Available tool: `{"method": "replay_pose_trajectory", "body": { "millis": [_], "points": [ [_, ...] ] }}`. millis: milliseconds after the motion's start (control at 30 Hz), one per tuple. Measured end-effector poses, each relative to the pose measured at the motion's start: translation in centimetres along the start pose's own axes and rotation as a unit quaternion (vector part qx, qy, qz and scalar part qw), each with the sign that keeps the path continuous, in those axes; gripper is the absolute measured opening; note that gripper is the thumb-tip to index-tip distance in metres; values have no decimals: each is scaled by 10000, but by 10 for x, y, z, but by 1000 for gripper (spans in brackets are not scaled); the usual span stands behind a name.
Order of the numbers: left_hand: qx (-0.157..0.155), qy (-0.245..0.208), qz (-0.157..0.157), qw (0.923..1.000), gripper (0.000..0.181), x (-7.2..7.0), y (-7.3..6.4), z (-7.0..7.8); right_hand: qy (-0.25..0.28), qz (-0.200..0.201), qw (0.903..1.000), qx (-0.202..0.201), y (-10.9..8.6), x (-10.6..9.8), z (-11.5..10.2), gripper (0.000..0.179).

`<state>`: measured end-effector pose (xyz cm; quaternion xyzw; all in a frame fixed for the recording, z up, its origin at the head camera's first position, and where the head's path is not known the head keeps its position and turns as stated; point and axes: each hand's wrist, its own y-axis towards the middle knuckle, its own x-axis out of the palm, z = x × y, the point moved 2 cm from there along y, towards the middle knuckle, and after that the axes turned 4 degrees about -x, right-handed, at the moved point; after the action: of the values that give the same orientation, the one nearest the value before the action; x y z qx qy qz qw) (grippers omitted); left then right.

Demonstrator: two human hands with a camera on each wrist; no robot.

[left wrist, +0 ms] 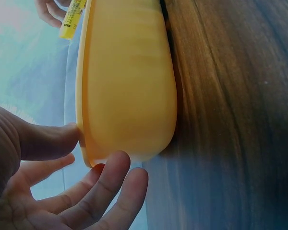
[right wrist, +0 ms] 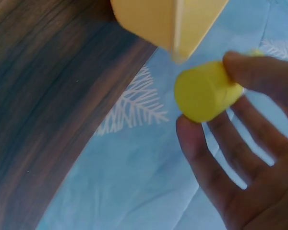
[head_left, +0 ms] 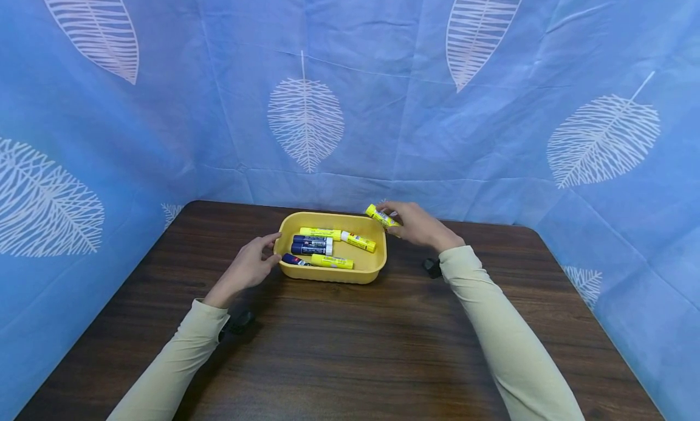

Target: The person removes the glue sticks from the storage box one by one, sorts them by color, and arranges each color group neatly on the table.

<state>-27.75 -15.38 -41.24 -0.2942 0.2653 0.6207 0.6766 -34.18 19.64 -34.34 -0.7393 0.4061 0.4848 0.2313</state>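
Observation:
In the head view a yellow plastic tray [head_left: 328,275] sits near the table's far edge. Inside lie 3 yellow glue sticks [head_left: 332,262], one with a white cap, and 3 dark blue ones [head_left: 310,249]. My left hand [head_left: 253,262] is at the tray's left end, thumb and fingers spread about it; in the left wrist view its thumb touches the rim [left wrist: 81,96]. My right hand [head_left: 418,223] holds another yellow glue stick [head_left: 381,215] tilted above the tray's right end, pinched between thumb and fingers. The right wrist view shows that stick's round yellow end [right wrist: 194,96].
The dark wooden table [head_left: 350,348] stretches from the tray toward me. A blue cloth [head_left: 383,129] with white leaf prints hangs behind and beside it. Small dark devices are on the left wrist [head_left: 239,322] and the right wrist [head_left: 432,267].

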Motion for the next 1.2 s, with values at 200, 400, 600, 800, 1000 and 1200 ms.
{"method": "replay_pose_trajectory", "body": {
  "millis": [200, 400, 600, 800, 1000, 1200],
  "points": [
    [72, 47, -8, 10000, 53, -2, 0, 0, -36, 453, 9974, 552, -7, 0, 14, 57],
    [60, 94, 14, 9999, 52, -1, 0, 1, 788, 814, 9845, 1338, -21, 12, 32, 57],
    [25, 85, 27, 10000, 53, 0, 0, 0, 1750, 847, 9608, 1979, -34, 31, 49, 60],
    [117, 130, 24, 9998, 52, -1, 0, 0, 2178, 725, 9510, 2071, -41, 50, 60, 57],
    [127, 80, 10, 9999, 52, -2, 1, -1, 2471, 488, 9421, 2212, -43, 63, 65, 56],
    [332, 75, -12, 9994, 52, -2, -1, -2, 2659, 373, 9345, 2338, -41, 67, 65, 59]
  ]
}}
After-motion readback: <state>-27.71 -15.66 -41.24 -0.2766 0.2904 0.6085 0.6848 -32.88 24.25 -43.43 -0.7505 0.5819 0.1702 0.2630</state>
